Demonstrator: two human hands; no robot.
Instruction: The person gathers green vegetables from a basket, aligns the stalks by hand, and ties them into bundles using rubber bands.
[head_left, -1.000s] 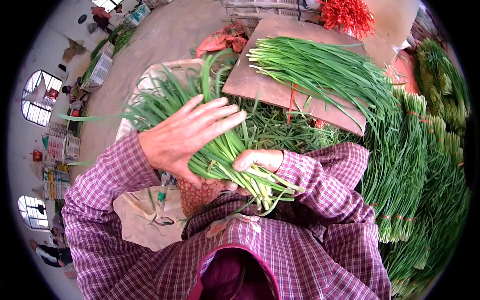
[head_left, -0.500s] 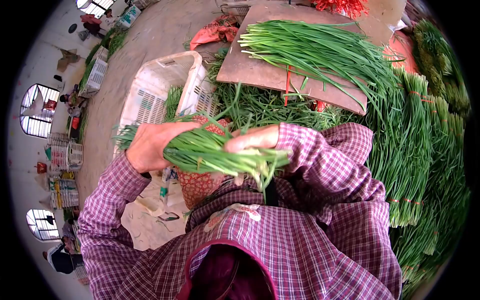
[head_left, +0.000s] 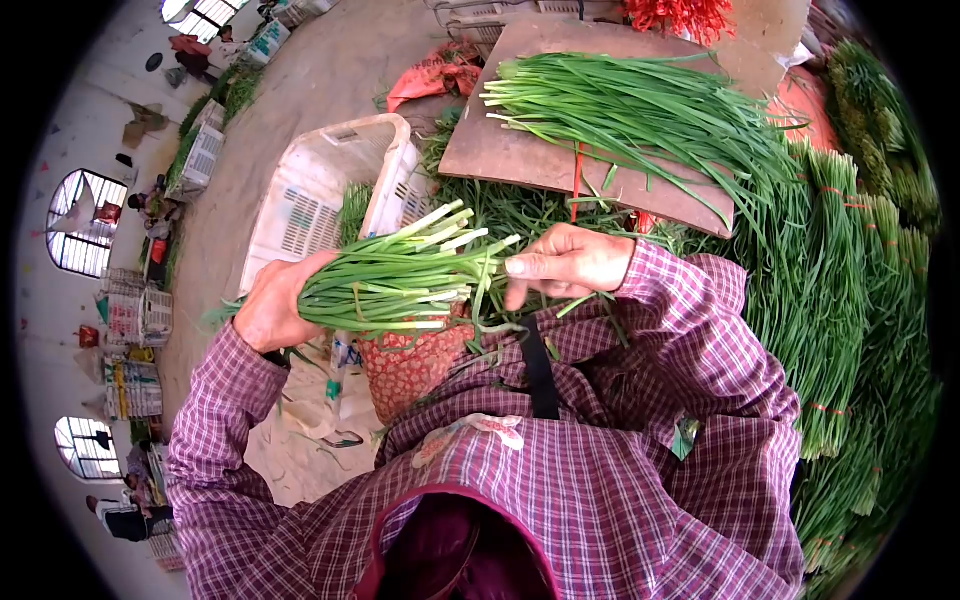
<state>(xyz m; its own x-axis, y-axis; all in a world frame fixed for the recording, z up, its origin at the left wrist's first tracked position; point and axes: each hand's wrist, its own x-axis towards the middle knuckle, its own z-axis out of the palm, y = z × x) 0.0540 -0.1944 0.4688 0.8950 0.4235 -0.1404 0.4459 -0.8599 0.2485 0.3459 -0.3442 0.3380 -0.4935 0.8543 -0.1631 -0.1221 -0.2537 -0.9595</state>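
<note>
My left hand (head_left: 283,305) is wrapped round a bunch of green stalks (head_left: 390,285), whose pale cut ends point right. At those ends my right hand (head_left: 575,262) pinches a few loose leaves between thumb and fingers. Some thin pieces hang below it over my lap. Beyond my right hand, a larger pile of long green stalks (head_left: 640,110) lies on a brown board (head_left: 515,165), with a red tie hanging at the board's near edge.
A white plastic crate (head_left: 300,205) stands on the floor beyond my left hand. Tied green bundles (head_left: 815,290) are stacked at the right. Red ties (head_left: 685,15) lie at the top. Loose leaves sit under the board. Several people and crates are far off at the left.
My left hand has moved from spread over the leaves to a grip round the bunch. My right hand has gone from the bunch's middle to its cut ends and now pulls at loose leaves there.
</note>
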